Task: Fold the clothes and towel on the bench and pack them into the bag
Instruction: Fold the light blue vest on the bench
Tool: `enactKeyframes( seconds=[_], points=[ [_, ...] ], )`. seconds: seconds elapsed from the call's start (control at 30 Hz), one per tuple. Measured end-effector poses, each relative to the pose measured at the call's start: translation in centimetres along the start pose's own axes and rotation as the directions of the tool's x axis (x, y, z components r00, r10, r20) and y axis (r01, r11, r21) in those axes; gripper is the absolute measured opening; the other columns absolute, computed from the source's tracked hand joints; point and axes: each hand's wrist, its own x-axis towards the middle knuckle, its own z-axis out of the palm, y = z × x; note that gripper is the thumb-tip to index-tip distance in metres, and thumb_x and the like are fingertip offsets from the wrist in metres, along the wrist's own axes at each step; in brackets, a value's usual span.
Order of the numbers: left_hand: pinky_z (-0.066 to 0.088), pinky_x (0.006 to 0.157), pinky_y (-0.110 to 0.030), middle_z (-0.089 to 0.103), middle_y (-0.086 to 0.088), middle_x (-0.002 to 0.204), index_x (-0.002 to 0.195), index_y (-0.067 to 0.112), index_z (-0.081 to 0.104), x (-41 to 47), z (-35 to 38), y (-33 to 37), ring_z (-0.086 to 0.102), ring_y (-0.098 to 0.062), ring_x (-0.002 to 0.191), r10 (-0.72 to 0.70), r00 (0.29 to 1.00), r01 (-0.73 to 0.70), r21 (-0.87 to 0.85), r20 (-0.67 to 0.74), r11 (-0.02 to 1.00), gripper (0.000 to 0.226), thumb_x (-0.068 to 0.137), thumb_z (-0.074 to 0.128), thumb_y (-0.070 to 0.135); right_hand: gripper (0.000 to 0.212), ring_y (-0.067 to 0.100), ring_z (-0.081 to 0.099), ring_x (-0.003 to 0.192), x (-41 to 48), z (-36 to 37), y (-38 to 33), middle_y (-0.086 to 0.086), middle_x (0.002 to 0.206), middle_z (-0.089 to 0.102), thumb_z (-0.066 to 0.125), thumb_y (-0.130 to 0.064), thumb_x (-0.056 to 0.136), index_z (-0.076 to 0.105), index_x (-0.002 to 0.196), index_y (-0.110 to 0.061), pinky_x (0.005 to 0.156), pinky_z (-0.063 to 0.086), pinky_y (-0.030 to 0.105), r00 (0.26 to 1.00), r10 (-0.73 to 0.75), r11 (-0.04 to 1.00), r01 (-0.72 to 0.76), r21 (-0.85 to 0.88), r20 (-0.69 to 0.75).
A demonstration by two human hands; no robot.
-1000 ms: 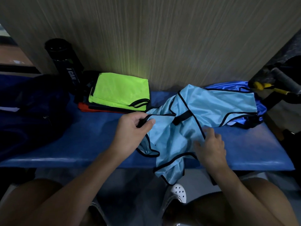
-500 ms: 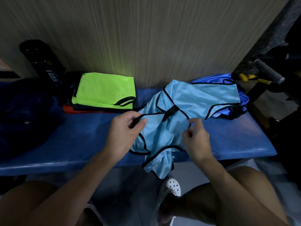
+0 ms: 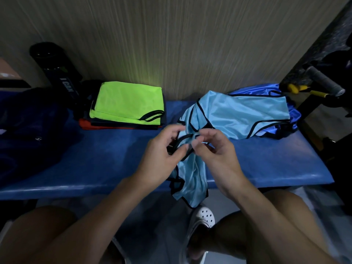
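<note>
A wood-grain wall panel [image 3: 171,44] rises behind a blue padded bench [image 3: 114,159], seen from above by a person sitting in front of it with bare knees at the bottom of the view. A light blue vest [image 3: 243,115] with black trim lies crumpled on the right half of the bench, one end hanging over the front edge above a white clog [image 3: 204,216]. It rests partly on a royal blue garment [image 3: 266,89] at the back right. The left hand [image 3: 163,151] and right hand [image 3: 215,155] are close together over the bench's middle, each with fingers curled and pinching the vest's black edging. Further left sits a folded neon green vest [image 3: 127,101] on top of a small stack, with an orange garment [image 3: 85,124] at the bottom. A dark navy bag [image 3: 34,126] fills the bench's left end, and a black cylinder [image 3: 55,67] leans against the wall behind it.
</note>
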Motion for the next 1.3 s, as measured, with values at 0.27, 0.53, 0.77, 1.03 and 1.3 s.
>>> enactKeyframes(
  seconds=[0.27, 0.53, 0.77, 1.03, 1.3],
  points=[
    [0.046, 0.092, -0.016, 0.072, 0.015, 0.104, 0.128, 0.019, 0.052, -0.8, 0.0, 0.2, 0.064, 0.003, 0.103, 0.051, 0.996, -0.060, 0.132, 0.074, 0.989, 0.051, 0.084, 0.077, 0.015, 0.068, 0.028, 0.067, 0.086, 0.5, 0.4, 0.0, 0.019, 0.097, 0.063, 0.083, -0.032, 0.062, 0.054, 0.120, -0.010, 0.095, 0.054, 0.044, 0.976, 0.216, 0.961, -0.216, 0.172, 0.018],
    [0.047, 0.096, -0.019, 0.067, 0.020, 0.114, 0.133, 0.030, 0.043, -1.4, 0.1, 0.3, 0.061, 0.001, 0.109, 0.051, 0.988, -0.063, 0.080, 0.144, 0.995, 0.066, 0.082, 0.079, 0.010, 0.031, 0.040, 0.066, 0.102, 0.0, 0.8, 0.3, 0.032, 0.116, 0.059, 0.074, -0.007, 0.082, 0.059, 0.107, -0.013, 0.095, 0.050, 0.057, 0.955, 0.259, 0.960, -0.239, 0.143, -0.142],
    [0.043, 0.096, -0.009, 0.060, 0.024, 0.112, 0.125, 0.035, 0.045, -2.2, 0.9, 0.4, 0.058, 0.010, 0.110, 0.082, 0.991, -0.088, 0.046, 0.107, 0.995, 0.063, 0.083, 0.076, 0.001, 0.030, 0.039, 0.067, 0.102, -1.1, 1.1, -0.9, 0.032, 0.106, 0.066, 0.075, -0.011, 0.084, 0.065, 0.103, 0.009, 0.097, 0.052, 0.050, 0.934, 0.313, 0.942, -0.281, 0.186, -0.174],
    [0.048, 0.103, -0.025, 0.065, 0.008, 0.120, 0.130, 0.029, 0.047, -3.2, 0.4, 0.5, 0.062, -0.003, 0.113, 0.149, 0.978, -0.155, 0.031, 0.147, 0.987, 0.059, 0.084, 0.077, 0.007, 0.008, 0.018, 0.059, 0.064, -0.4, 0.6, -2.9, 0.010, 0.073, 0.063, 0.065, -0.002, 0.089, 0.062, 0.082, -0.005, 0.059, 0.049, 0.030, 0.800, 0.557, 0.821, -0.489, 0.295, -0.222],
    [0.032, 0.112, -0.041, 0.035, 0.009, 0.141, 0.148, 0.026, 0.025, -5.1, -0.5, -1.2, 0.033, -0.014, 0.133, -0.231, 0.941, 0.057, 0.558, 0.247, 0.828, 0.107, 0.063, 0.080, 0.062, 0.008, 0.031, 0.062, 0.078, 0.0, -1.0, -3.9, 0.032, 0.089, 0.063, 0.066, -0.007, 0.088, 0.061, 0.094, -0.006, 0.071, 0.054, 0.041, 0.877, 0.305, 0.952, -0.274, 0.135, -0.371]
  ],
)
